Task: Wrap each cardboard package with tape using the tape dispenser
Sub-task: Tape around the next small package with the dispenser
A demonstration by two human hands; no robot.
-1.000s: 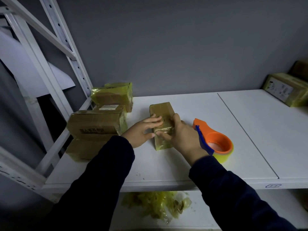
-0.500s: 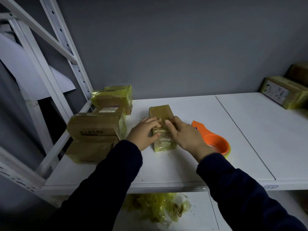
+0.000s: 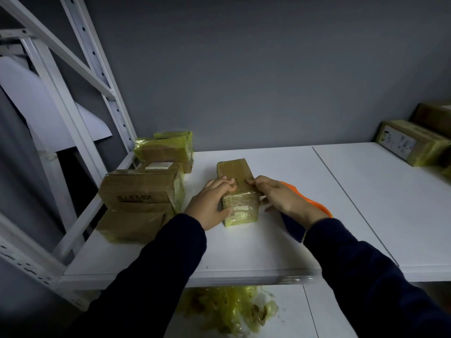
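Head view, looking down on a white shelf (image 3: 268, 245). At centre, a small cardboard package (image 3: 238, 191), long side running away from the camera, near end glossy with yellowish tape. Left hand (image 3: 211, 203) clasped on the package's left side, fingers curled over the top edge, thumb low against the near face. Right hand (image 3: 280, 197) pressed to the right side, fingertips on the top surface just across from the left fingertips; both hands closed on the package, holding it down on the shelf. Dark sleeves (image 3: 353, 276) reaching in from the bottom. Orange tape dispenser (image 3: 314, 203) just behind the right hand and wrist, mostly hidden, lying on the shelf, held by neither hand. To the left, a pile of taped cardboard boxes (image 3: 144, 189), near the shelf's upright post (image 3: 97, 69). Far right, more boxes (image 3: 412, 142), one with a white label. On the lower shelf, a crumpled heap of yellowish tape scraps (image 3: 227, 308).
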